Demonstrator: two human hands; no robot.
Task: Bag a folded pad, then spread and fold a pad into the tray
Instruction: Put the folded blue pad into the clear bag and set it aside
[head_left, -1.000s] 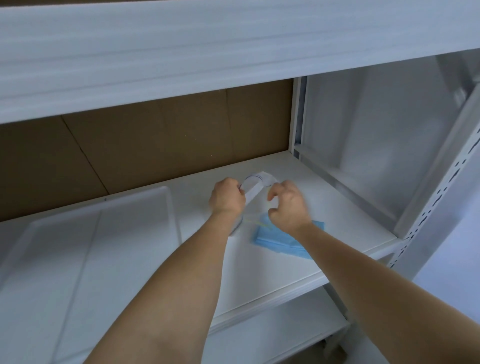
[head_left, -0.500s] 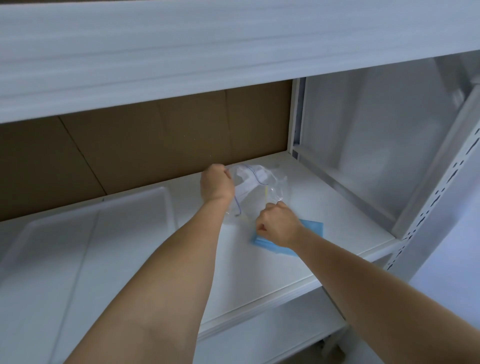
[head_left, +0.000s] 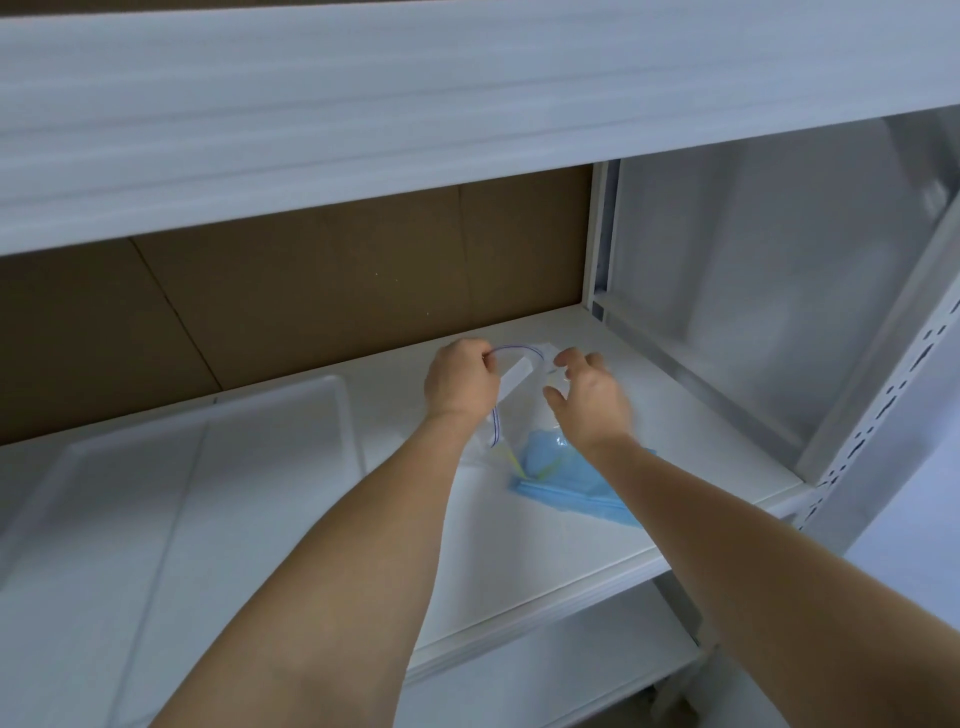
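Note:
A clear zip bag (head_left: 519, 395) with a blue-lined mouth stands over the white shelf (head_left: 545, 530). My left hand (head_left: 460, 382) pinches its rim at the left. My right hand (head_left: 589, 397) hovers at the right side of the mouth with fingers spread and blurred; I cannot tell whether they touch the bag. A folded blue pad (head_left: 566, 480) lies on the shelf under the bag's lower end and my right wrist. The white tray (head_left: 332, 410) sits at the left, its inside bare.
Brown cardboard (head_left: 337, 291) backs the shelf. A white side panel (head_left: 753, 291) and a perforated upright (head_left: 878, 395) close the right side. An upper shelf edge (head_left: 415, 104) hangs overhead. A lower shelf (head_left: 545, 675) shows beneath.
My right hand rose from the blue pad back up to the bag's mouth and spread its fingers. My left hand kept its hold on the rim, and the bag's mouth gaped open.

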